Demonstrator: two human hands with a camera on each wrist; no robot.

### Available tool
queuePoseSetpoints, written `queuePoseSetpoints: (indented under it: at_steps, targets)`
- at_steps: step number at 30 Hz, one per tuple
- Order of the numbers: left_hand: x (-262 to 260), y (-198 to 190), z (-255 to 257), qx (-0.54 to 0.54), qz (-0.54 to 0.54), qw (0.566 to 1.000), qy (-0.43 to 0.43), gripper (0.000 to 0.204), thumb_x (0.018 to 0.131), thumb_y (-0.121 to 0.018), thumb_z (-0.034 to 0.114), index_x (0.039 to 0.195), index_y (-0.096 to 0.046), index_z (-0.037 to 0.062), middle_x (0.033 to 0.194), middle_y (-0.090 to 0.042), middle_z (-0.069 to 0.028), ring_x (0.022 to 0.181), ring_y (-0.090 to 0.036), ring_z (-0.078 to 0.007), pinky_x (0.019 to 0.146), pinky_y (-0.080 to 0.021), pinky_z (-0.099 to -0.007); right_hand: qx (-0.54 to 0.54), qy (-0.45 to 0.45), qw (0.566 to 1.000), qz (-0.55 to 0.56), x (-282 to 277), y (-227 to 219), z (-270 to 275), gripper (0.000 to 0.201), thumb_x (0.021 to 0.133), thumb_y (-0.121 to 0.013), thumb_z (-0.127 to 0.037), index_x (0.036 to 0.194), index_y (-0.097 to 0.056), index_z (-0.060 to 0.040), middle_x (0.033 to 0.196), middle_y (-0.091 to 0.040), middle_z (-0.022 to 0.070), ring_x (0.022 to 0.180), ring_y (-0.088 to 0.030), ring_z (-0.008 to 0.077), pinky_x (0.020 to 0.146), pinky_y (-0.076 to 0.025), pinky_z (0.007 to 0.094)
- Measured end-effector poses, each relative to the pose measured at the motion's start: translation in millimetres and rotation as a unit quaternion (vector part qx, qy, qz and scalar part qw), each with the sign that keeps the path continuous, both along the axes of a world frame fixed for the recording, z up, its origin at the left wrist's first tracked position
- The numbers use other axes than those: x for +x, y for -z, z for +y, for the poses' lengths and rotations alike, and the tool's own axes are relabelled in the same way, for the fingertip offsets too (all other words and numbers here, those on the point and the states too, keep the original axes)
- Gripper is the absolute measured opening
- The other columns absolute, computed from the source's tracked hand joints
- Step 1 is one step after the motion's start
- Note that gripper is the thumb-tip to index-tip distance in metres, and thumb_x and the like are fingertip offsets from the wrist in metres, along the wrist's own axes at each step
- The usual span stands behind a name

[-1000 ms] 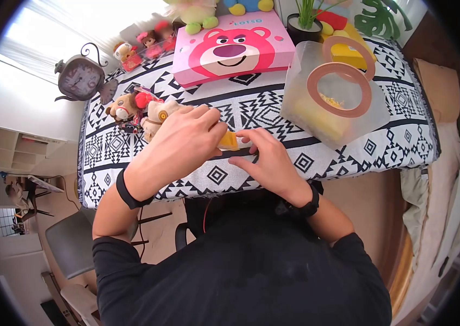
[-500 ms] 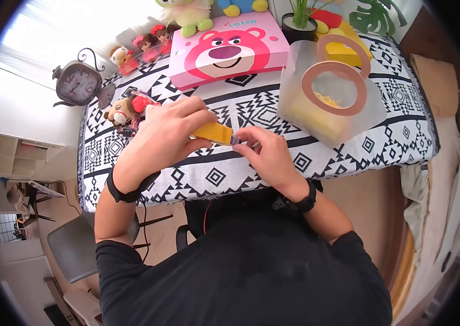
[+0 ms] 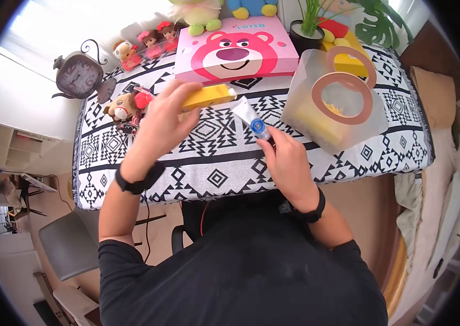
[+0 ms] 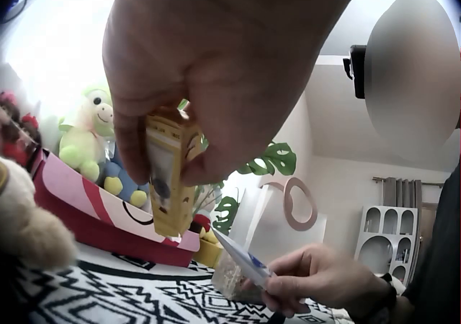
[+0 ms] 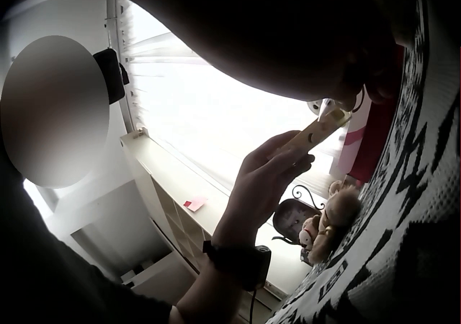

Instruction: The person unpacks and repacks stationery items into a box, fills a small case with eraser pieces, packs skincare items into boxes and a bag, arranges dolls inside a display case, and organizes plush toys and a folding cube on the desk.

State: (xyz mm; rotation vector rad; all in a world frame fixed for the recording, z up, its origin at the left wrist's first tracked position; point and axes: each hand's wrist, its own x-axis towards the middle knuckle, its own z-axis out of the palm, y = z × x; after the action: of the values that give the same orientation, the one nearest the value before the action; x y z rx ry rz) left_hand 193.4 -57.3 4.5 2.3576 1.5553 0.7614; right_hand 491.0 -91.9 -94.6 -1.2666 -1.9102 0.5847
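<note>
While my left hand (image 3: 166,118) gripped the yellow box (image 3: 208,96), my right hand (image 3: 291,163) pinched a tube (image 3: 249,116) (white and blue!) near it.

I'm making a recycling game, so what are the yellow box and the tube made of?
The yellow box looks like thin, smooth cardboard: it has flat printed sides and straight edges. The tube looks smooth with a slight sheen, probably plastic, since it flattens to a thin end, though soft metal is possible.
</note>
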Motion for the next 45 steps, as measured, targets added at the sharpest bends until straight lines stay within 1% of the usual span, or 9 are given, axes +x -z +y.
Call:
queuePoseSetpoints:
  at_steps: [7,14,17,19,24,31,35,37,45]
  targets:
    - [38,46,-18,0.119,0.160,0.980,0.018,0.069,0.085,-0.097,0.019,0.145,-0.068,0.0015,0.153,-0.065,-0.0179,0.139,-0.064,-0.0405,0.109,-0.055,-0.0479,0.032,0.029,0.994,-0.100,-6,-4,-2,0.042,0.107,-0.080,-0.017,0.143,-0.070,0.0029,0.097,-0.077,0.0187,0.087,-0.078,0.0415,0.076,-0.063,0.0490]
    - [28,41,-64,-0.008,0.171,0.978,0.121,0.038,0.090,-0.093,0.024,0.119,-0.077,0.0056,0.106,-0.076,-0.0090,0.105,-0.075,-0.0315,0.093,-0.058,-0.0448,0.079,-0.099,0.992,0.022,38,-4,-38,0.026,0.099,-0.088,-0.007,0.122,-0.078,0.0024,0.095,-0.077,0.0135,0.080,-0.075,0.0327,0.069,-0.060,0.0406]
    - [23,41,-73,-0.026,0.161,0.973,0.166,0.034,0.092,-0.092,0.026,0.116,-0.078,0.0061,0.094,-0.074,-0.0070,0.094,-0.075,-0.0300,0.083,-0.059,-0.0438,0.188,-0.051,0.980,0.042,77,-4,-59,0.030,0.097,-0.092,-0.009,0.120,-0.077,0.0022,0.093,-0.076,0.0114,0.078,-0.072,0.0299,0.066,-0.057,0.0376]
    - [22,37,-77,-0.024,0.125,0.978,0.167,0.030,0.093,-0.092,0.026,0.111,-0.079,0.0065,0.091,-0.073,-0.0070,0.089,-0.074,-0.0301,0.079,-0.059,-0.0441,0.267,0.035,0.960,0.077,113,21,-60,0.047,0.093,-0.098,-0.012,0.130,-0.072,0.0019,0.111,-0.077,0.0150,0.094,-0.073,0.0259,0.079,-0.057,0.0392]
    - [19,27,-71,-0.032,0.127,0.975,0.177,0.026,0.092,-0.094,0.025,0.104,-0.079,0.0071,0.089,-0.072,-0.0076,0.087,-0.073,-0.0303,0.077,-0.058,-0.0442,0.116,0.218,0.943,0.223,151,12,-29,0.089,0.088,-0.104,-0.020,0.158,-0.054,0.0033,0.161,-0.060,0.0234,0.148,-0.059,0.0294,0.122,-0.047,0.0502]
    - [36,-18,-37,0.070,0.063,0.980,0.177,0.019,0.092,-0.091,0.008,0.106,-0.078,0.0048,0.098,-0.076,-0.0089,0.097,-0.075,-0.0320,0.085,-0.059,-0.0460,-0.147,0.155,0.974,0.077,150,1,-2,0.084,0.087,-0.101,-0.010,0.158,-0.059,0.0044,0.159,-0.065,0.0180,0.141,-0.067,0.0305,0.117,-0.055,0.0446]
    - [47,-38,-39,0.157,-0.005,0.974,0.161,0.029,0.091,-0.086,-0.004,0.119,-0.080,-0.0005,0.117,-0.082,-0.0154,0.116,-0.078,-0.0365,0.099,-0.062,-0.0467,-0.009,0.105,0.989,0.099,138,8,-3,0.078,0.085,-0.102,-0.011,0.151,-0.063,0.0051,0.149,-0.068,0.0197,0.134,-0.070,0.0333,0.114,-0.057,0.0431]
    - [51,-41,-37,0.223,-0.051,0.958,0.174,0.030,0.088,-0.085,-0.006,0.118,-0.081,-0.0021,0.113,-0.081,-0.0151,0.109,-0.079,-0.0353,0.092,-0.064,-0.0447,0.165,0.098,0.980,-0.051,130,5,-7,0.079,0.085,-0.100,-0.009,0.153,-0.061,0.0028,0.147,-0.068,0.0209,0.133,-0.070,0.0372,0.113,-0.058,0.0438]
    - [99,-69,-16,0.123,-0.014,0.945,0.302,0.030,0.084,-0.078,-0.006,0.114,-0.082,-0.0020,0.112,-0.083,-0.0173,0.103,-0.082,-0.0385,0.082,-0.065,-0.0464,0.208,0.058,0.976,0.012,121,16,-19,0.089,0.082,-0.099,-0.008,0.159,-0.056,-0.0012,0.151,-0.063,0.0243,0.135,-0.068,0.0435,0.110,-0.060,0.0486]
